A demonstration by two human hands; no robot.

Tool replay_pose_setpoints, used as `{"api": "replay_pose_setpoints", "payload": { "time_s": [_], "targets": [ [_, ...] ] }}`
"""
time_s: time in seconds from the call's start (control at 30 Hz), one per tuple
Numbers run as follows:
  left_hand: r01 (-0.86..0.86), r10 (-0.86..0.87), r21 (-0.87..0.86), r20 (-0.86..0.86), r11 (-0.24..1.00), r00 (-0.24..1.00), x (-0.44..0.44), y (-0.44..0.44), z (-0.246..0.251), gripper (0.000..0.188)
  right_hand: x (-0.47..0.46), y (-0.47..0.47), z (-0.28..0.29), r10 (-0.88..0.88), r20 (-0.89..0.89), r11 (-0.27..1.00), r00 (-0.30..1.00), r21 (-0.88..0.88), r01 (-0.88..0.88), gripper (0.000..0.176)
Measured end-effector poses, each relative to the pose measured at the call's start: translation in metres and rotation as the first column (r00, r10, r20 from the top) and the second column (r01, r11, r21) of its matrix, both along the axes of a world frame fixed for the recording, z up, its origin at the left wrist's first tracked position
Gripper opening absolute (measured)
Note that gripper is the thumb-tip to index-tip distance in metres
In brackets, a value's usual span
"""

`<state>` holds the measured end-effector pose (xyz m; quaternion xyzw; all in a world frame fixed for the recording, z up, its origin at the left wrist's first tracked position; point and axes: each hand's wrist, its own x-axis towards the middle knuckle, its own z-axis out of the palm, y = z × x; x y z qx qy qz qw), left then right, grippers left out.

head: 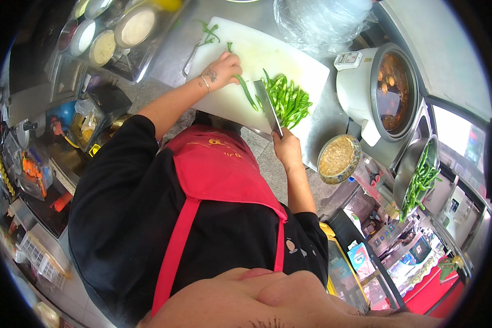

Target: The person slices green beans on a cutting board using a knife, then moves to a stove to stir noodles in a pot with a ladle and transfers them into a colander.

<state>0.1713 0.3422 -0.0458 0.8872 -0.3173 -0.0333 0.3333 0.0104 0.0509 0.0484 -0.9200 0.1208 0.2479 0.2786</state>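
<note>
My left hand, with a bracelet at its wrist, is closed around a green chili pepper over the white cutting board. A green stem end pokes out above the fingers. My right hand grips the handle of a kitchen knife, whose blade stands between that pepper and a pile of sliced green peppers. The blade's edge is near the pile's left side. Several trimmed pepper stems lie at the board's far left corner.
Right of the board are a cooker with dark broth and eggs, a patterned bowl of pale brown food and a metal bowl of green peppers. Clear plastic bags lie beyond the board. Bowls of sauces or powders stand at the upper left.
</note>
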Motion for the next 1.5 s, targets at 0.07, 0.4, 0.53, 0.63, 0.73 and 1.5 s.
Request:
{"api": "replay_pose_setpoints", "payload": {
  "time_s": [0.07, 0.4, 0.53, 0.63, 0.73, 1.5],
  "targets": [
    [0.012, -0.010, -0.036, 0.060, 0.999, 0.998, -0.003, -0.003, 0.000, 0.029, 0.000, 0.002, 0.007, 0.028, -0.028, 0.999, 0.999, -0.023, -0.029, 0.029],
    [0.003, -0.007, 0.018, 0.206, 1.000, 0.979, -0.018, -0.004, 0.001, 0.022, -0.005, 0.009, 0.004, 0.028, -0.070, 0.999, 0.997, -0.036, -0.031, 0.031],
    [0.020, -0.020, 0.002, 0.231, 1.000, 0.973, -0.019, -0.005, 0.002, 0.019, -0.007, 0.011, -0.003, 0.039, -0.057, 0.998, 0.998, -0.040, -0.041, 0.031],
    [0.049, -0.072, 0.090, 0.280, 0.995, 0.957, -0.018, -0.005, 0.001, 0.015, -0.008, 0.011, -0.009, 0.052, -0.012, 0.999, 0.999, -0.002, -0.052, 0.031],
    [0.057, -0.069, 0.048, 0.313, 0.997, 0.947, -0.018, -0.005, -0.002, 0.009, -0.005, 0.013, -0.017, 0.041, -0.144, 0.997, 0.989, -0.055, -0.050, 0.035],
    [0.087, -0.083, 0.002, 0.320, 0.996, 0.944, -0.037, -0.014, -0.006, 0.019, -0.001, 0.013, -0.004, 0.015, -0.138, 1.000, 0.990, 0.029, -0.011, 0.038]
  ]
}}
